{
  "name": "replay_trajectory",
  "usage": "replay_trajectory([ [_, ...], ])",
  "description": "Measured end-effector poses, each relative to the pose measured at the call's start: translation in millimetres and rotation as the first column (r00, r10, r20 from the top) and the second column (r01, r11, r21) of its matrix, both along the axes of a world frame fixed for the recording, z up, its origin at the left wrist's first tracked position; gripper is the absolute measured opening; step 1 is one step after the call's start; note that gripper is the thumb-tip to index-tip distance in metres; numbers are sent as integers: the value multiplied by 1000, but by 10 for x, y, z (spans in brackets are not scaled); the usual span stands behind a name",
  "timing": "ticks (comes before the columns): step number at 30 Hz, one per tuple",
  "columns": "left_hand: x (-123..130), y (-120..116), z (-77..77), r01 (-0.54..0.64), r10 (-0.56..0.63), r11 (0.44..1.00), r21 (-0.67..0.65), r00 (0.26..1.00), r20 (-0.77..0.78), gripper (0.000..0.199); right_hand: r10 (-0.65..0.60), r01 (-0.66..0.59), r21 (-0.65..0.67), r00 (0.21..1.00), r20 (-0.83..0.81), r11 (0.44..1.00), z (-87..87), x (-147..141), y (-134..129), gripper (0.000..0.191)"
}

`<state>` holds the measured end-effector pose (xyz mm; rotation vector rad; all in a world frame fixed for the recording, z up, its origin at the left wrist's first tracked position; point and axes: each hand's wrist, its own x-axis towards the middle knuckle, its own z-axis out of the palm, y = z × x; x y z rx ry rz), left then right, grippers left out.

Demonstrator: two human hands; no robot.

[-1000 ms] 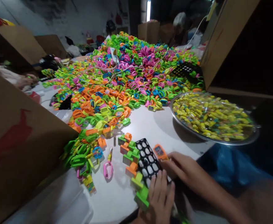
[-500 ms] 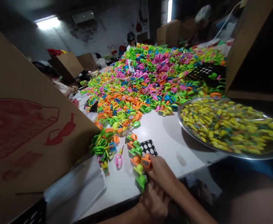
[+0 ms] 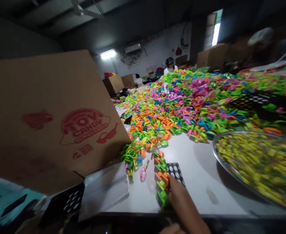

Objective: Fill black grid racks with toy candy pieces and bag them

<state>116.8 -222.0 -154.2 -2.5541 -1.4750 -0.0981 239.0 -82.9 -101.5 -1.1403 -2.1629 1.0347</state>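
My right hand (image 3: 177, 191) reaches over the black tray with round holes (image 3: 176, 171), its fingers closed on an orange watch-shaped toy (image 3: 166, 178). Green, orange and yellow toys of the same kind stand in a row (image 3: 160, 167) along the tray's left side. At the bottom edge of the view, only part of my left hand (image 3: 172, 229) shows, below the row; its fingers are blurred and cut off. A pink looped toy (image 3: 143, 174) with a small yellow packet attached lies on the white table (image 3: 194, 195), left of the row.
A great heap of coloured toys (image 3: 182, 97) covers the table's far part. On the right stands a metal bowl (image 3: 217, 156) of yellow wrapped pieces. A printed cardboard box (image 3: 103, 97) and a whitish plastic sheet (image 3: 103, 185) are on the left. Several people sit farther back.
The view has swung left and up, so the scene sits farther right and lower. My left hand has dropped away from the row, nearly out of view. My right hand keeps its hold.
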Motion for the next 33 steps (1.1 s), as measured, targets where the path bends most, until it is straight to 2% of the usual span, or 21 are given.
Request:
replay_trajectory([
  [2,-211,-160,72,-41,40,998,52,999,21,37,-58,68,72,989,-138,995,-161,152,63,21],
  [5,-588,-278,221,-195,167,965,174,972,166,28,-206,232,86,949,-238,969,-283,394,212,35],
  [7,-797,-205,304,-360,276,904,232,904,327,36,-253,275,53,933,-254,960,-277,494,288,42],
  [9,-908,-47,328,-415,318,884,213,870,376,38,-260,282,54,931,-255,958,-244,521,321,46],
  [14,-871,237,202,-385,357,917,105,909,215,60,-263,292,122,942,-208,949,-214,471,294,49],
  [17,-834,245,151,-407,391,913,43,898,200,62,-287,310,124,942,-173,943,-233,472,295,46],
  [22,-802,219,167,-442,439,896,-31,875,203,65,-287,303,106,947,-145,947,-242,475,322,42],
  [25,-849,187,248,-405,405,914,-35,900,162,66,-253,271,95,954,-162,958,-242,519,356,43],
  [28,-1009,143,421,-232,239,968,-99,968,69,71,-206,212,17,963,-174,977,-297,671,441,45],
  [31,-1228,148,523,-6,1,982,-188,1000,-27,79,-149,136,-117,983,-112,984,-477,843,587,44],
  [33,-1349,173,457,42,-58,987,-158,994,-97,71,-168,156,-188,984,-53,970,-670,864,720,43],
])
